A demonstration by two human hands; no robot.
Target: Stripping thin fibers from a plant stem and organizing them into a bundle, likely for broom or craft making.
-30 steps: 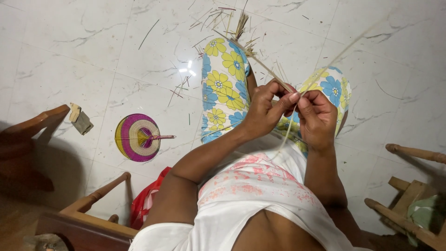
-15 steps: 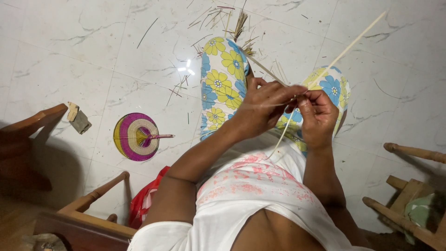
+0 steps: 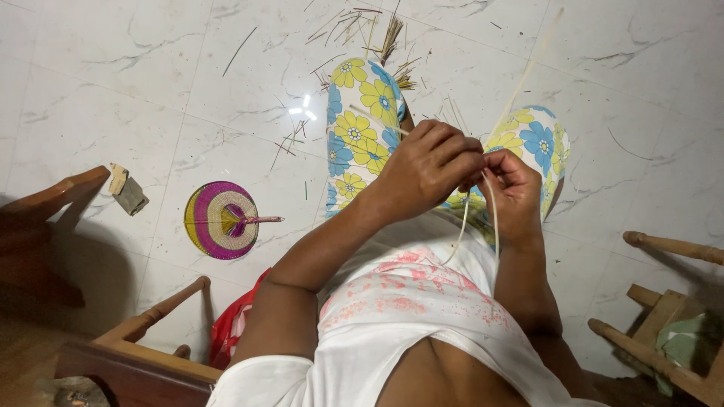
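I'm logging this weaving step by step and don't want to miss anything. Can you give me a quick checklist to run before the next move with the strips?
1. Left hand closed on the strips: ok.
2. Right hand pinching the strips: ok.
3. Both hands meet over the knees: ok.
4. Loose ends hang free over the shirt, unsnagged: ok.
5. The crossing between the fingers is tight: cannot tell, hidden.
6. Woven fan lies apart on the floor, out of the way: ok.
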